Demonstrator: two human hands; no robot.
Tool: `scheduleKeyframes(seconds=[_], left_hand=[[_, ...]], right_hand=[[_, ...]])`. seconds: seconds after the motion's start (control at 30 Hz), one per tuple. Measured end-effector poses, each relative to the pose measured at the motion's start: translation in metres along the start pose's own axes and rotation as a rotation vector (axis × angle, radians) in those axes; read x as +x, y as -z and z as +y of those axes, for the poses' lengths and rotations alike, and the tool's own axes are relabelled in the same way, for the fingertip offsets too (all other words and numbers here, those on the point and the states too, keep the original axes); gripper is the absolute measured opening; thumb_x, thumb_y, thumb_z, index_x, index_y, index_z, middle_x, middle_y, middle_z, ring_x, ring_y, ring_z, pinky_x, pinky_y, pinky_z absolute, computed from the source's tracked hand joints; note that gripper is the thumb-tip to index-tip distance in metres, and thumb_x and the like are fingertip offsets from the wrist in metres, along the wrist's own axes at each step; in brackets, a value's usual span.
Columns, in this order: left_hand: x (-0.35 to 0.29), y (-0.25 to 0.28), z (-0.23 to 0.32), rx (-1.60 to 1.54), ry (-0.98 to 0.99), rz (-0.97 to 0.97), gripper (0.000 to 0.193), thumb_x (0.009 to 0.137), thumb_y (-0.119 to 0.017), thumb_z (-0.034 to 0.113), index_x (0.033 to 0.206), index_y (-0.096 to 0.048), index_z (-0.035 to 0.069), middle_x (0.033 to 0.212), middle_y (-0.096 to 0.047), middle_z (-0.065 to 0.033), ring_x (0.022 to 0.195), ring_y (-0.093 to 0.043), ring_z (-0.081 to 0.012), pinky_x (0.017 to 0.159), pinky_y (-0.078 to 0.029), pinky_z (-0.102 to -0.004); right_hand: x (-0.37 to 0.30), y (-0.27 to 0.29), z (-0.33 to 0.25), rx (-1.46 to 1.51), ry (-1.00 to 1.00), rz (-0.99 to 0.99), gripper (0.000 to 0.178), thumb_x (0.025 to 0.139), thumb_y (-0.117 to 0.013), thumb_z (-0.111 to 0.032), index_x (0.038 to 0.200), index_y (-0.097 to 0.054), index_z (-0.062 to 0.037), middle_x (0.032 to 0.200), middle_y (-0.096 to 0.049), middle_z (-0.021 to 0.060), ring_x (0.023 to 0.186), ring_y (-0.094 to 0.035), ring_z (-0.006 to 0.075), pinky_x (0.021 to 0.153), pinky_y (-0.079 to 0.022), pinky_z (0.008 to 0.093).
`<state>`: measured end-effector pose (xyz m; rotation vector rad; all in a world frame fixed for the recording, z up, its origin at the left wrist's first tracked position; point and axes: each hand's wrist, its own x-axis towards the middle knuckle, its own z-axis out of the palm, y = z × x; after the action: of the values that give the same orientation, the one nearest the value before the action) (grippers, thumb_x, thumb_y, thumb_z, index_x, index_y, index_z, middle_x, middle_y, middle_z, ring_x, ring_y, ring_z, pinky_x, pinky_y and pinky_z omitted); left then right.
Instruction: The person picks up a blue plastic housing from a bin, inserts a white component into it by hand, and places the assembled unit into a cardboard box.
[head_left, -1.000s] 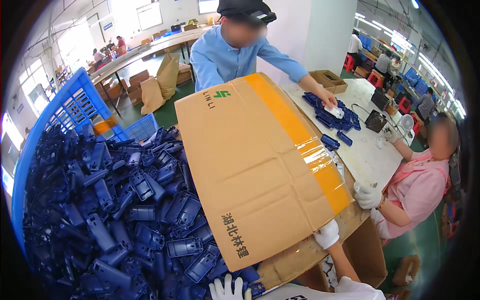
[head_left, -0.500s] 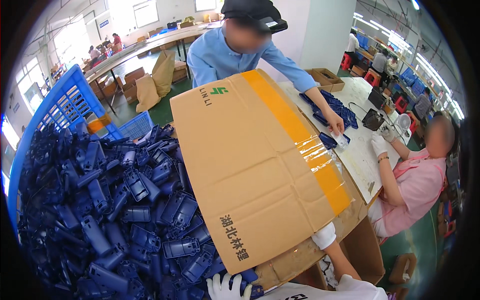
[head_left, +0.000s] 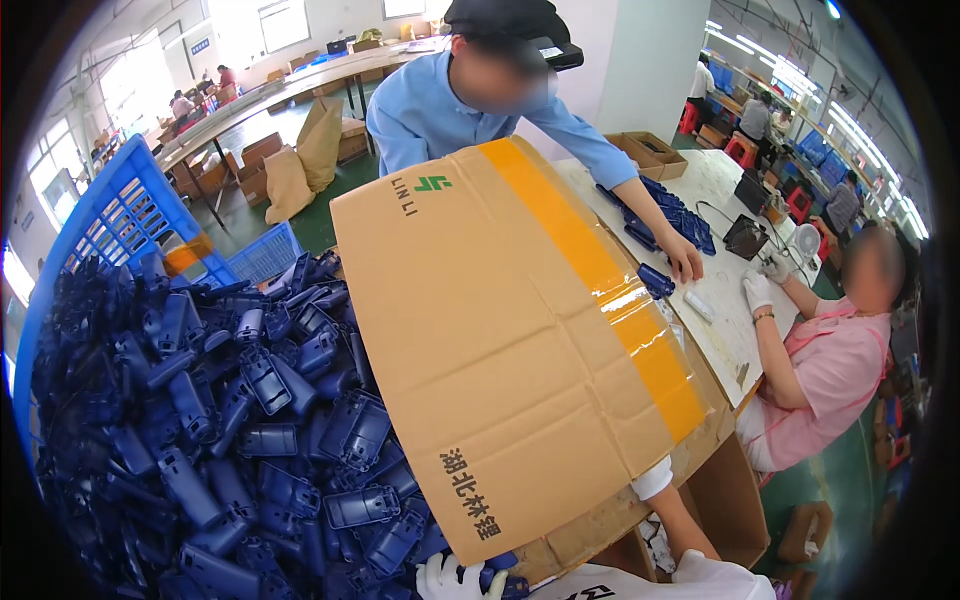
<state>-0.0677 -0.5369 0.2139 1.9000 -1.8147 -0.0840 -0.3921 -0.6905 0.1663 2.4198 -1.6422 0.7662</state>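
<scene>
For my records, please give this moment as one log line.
left hand: beside blue plastic housings; right hand: partly hidden by taped cardboard; blue crate: heaped

Green floor (head_left: 850,485), white pillar (head_left: 655,80), seemingly sunlit windows (head_left: 284,26)

A green logo (head_left: 434,184) and dark lettering (head_left: 468,492) mark the cardboard (head_left: 480,310).

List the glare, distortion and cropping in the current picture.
Head view: white glare streaks the shiny orange tape on the cardboard. Head view: the windows at upper left are washed out to white. Head view: black vignetting fills the corners, and the blue crate bows along the fisheye rim. Head view: the lower edge crops the gloved left hand.
</scene>
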Motion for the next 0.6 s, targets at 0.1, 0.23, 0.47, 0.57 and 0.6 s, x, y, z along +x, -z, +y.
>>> scheduleKeyframes(seconds=[0.1, 0.23, 0.47, 0.57, 0.6], left_hand=[[0.0016, 0.0001, 0.0003, -0.012, 0.019, 0.000, 0.041, 0.068, -0.079, 0.037, 0.099, -0.062, 0.015, 0.112, -0.058, -0.0124, 0.117, -0.049, -0.0382, 0.101, -0.034, -0.0599], [0.0020, -0.0022, -0.0010, -0.032, 0.015, 0.035, 0.039, 0.069, -0.079, 0.037, 0.096, -0.061, 0.016, 0.112, -0.058, -0.0113, 0.117, -0.049, -0.0374, 0.101, -0.034, -0.0591], [0.0008, -0.0017, -0.0018, -0.038, 0.007, 0.040, 0.038, 0.070, -0.079, 0.037, 0.095, -0.059, 0.016, 0.113, -0.059, -0.0107, 0.117, -0.049, -0.0368, 0.101, -0.034, -0.0580], [0.0009, -0.0026, -0.0019, -0.048, 0.006, 0.054, 0.038, 0.070, -0.079, 0.037, 0.096, -0.059, 0.017, 0.113, -0.059, -0.0106, 0.117, -0.049, -0.0367, 0.101, -0.034, -0.0578], [0.0008, -0.0025, -0.0019, -0.047, 0.006, 0.054, 0.038, 0.070, -0.079, 0.037, 0.096, -0.059, 0.017, 0.113, -0.059, -0.0106, 0.117, -0.049, -0.0367, 0.101, -0.034, -0.0578]], right_hand=[[-0.0026, -0.0018, 0.0024, -0.023, -0.006, 0.017, 0.029, 0.070, -0.068, -0.006, 0.100, -0.070, -0.0057, 0.099, -0.069, 0.0140, 0.090, -0.066, 0.0360, 0.077, -0.053, 0.0424], [-0.0014, -0.0014, 0.0021, -0.004, -0.016, 0.062, 0.030, 0.068, -0.068, -0.003, 0.098, -0.070, -0.0053, 0.096, -0.069, 0.0144, 0.089, -0.066, 0.0364, 0.076, -0.053, 0.0424], [-0.0016, -0.0013, 0.0003, 0.024, -0.064, 0.082, 0.028, 0.063, -0.068, -0.002, 0.091, -0.070, -0.0063, 0.089, -0.068, 0.0142, 0.080, -0.064, 0.0372, 0.069, -0.051, 0.0439], [-0.0004, 0.0003, 0.0002, 0.047, -0.070, 0.079, 0.026, 0.063, -0.069, -0.003, 0.089, -0.070, -0.0069, 0.088, -0.068, 0.0143, 0.080, -0.064, 0.0370, 0.070, -0.051, 0.0440], [0.0004, 0.0008, -0.0006, 0.048, -0.070, 0.079, 0.026, 0.063, -0.069, -0.003, 0.089, -0.070, -0.0069, 0.088, -0.068, 0.0143, 0.080, -0.064, 0.0370, 0.070, -0.051, 0.0440]])
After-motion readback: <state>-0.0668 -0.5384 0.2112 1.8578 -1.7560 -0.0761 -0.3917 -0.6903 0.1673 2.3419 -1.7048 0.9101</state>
